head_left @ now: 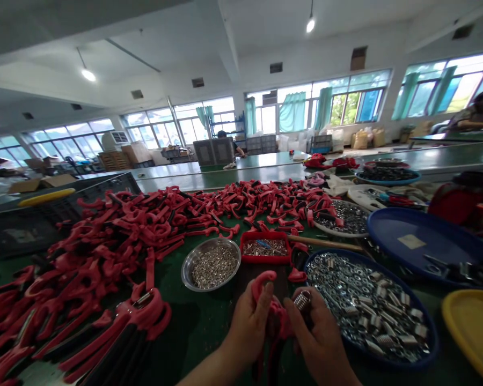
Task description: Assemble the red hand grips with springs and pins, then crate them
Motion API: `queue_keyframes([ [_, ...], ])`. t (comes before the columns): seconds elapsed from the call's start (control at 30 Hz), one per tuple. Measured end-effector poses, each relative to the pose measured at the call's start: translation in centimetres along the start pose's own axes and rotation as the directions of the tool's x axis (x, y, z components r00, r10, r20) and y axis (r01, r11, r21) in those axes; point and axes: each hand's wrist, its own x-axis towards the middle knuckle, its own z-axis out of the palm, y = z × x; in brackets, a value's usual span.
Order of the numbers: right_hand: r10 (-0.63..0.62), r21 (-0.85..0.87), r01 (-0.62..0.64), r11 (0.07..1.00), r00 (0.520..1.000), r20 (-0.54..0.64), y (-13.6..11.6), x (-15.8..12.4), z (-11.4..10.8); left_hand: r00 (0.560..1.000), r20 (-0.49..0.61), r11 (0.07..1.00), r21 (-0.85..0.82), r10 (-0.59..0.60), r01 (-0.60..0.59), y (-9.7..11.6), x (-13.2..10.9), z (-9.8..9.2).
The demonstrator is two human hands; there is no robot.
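My left hand (248, 321) is closed around a red plastic spring clamp (280, 320) with black grips, at the front of the bench. Pinched between the thumb and fingers of my right hand (321, 335) is a metal coil spring (302, 301), close beside the clamp's jaw end. Whether spring and clamp touch, I cannot tell. Just beyond my hands stand a steel bowl (188, 268) of small metal pins or rivets and a red tray (265, 260) of similar pieces. Right of my right hand is a blue round tray (435, 338) of coil springs and other metal parts.
A large heap of red clamp parts (145, 220) covers the left and back. Assembled-looking clamps (137, 316) lie at front left. A wooden stick (326, 243), another blue tray (390, 225) and a yellow tray (467, 321) are at right. Two people sit further off.
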Motion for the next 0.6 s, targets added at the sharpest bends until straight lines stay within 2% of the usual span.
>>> queue_keyframes([
  [0.1, -0.089, -0.111, 0.094, 0.989, 0.995, 0.048, 0.4, 0.0, -0.2, 0.992, -0.045, 0.964, 0.245, 0.118, -0.103, -0.3, -0.8, -0.1],
  [0.23, -0.174, -0.263, 0.209, 0.942, 0.973, 0.15, 0.9, 0.0, -0.5, 0.992, -0.015, 0.959, 0.259, 0.126, -0.118, -0.7, -1.4, -0.5],
  [0.3, -0.145, -0.318, 0.216, 0.923, 0.962, 0.232, 1.0, 0.1, -0.6, 0.993, 0.096, 0.973, 0.211, 0.074, -0.093, -0.8, -1.2, -0.8],
  [0.4, -0.062, -0.325, 0.194, 0.925, 0.925, 0.374, 1.2, 0.3, -0.7, 0.956, 0.292, 0.996, 0.089, 0.006, -0.034, -0.6, -0.5, -1.3],
  [0.43, -0.05, -0.32, 0.189, 0.928, 0.917, 0.396, 1.3, 0.4, -0.7, 0.952, 0.305, 0.998, 0.049, 0.017, -0.034, -0.6, -0.3, -1.4],
  [0.53, -0.033, -0.332, 0.189, 0.924, 0.906, 0.422, 1.5, 0.7, -0.9, 0.968, 0.246, 0.996, -0.075, 0.055, -0.037, -0.6, -0.1, -1.2],
  [0.6, -0.009, -0.345, 0.18, 0.921, 0.896, 0.443, 1.5, 0.8, -1.2, 0.973, 0.231, 0.983, -0.18, 0.004, 0.039, -0.7, -0.3, -0.9],
])
